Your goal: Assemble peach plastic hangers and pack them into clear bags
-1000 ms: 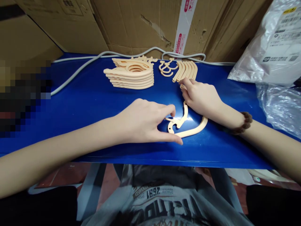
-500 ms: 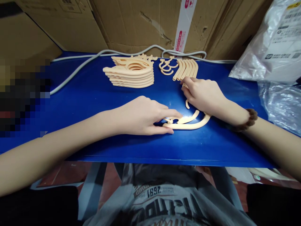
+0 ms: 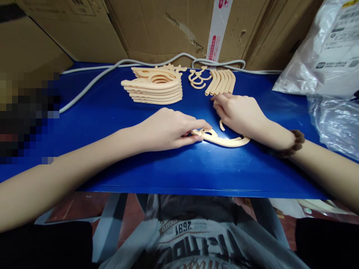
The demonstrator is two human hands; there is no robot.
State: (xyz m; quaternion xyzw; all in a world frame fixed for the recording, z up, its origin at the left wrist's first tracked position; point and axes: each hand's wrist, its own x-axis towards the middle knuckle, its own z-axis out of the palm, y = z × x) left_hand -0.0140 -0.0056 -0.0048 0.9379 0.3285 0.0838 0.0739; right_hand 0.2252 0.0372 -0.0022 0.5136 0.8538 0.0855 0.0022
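My left hand [image 3: 171, 129] pinches the left end of a beige plastic folding hanger [image 3: 224, 142] between thumb and fingers, low over the blue table. The hanger's curved arms lie close together, and its right end reaches my right wrist. My right hand [image 3: 235, 112] is closed, with a beige sliver at its fingertips. Below its fingers shows the curled end of a beige hanger hook [image 3: 222, 125]; the rest is hidden by the hand. Just beyond are a row of curved hanger arms [image 3: 221, 82] and several loose hooks [image 3: 199, 78].
A stack of beige folded hangers [image 3: 153, 89] stands at the back left of the blue table [image 3: 168, 172]. Behind it run a white cable [image 3: 98, 87] and cardboard boxes [image 3: 168, 30]. Plastic packaging [image 3: 322, 56] lies at the right.
My left hand has moved slightly up and away from me with the hanger. The hanger's arms have come closer together. My right hand has shifted slightly left.
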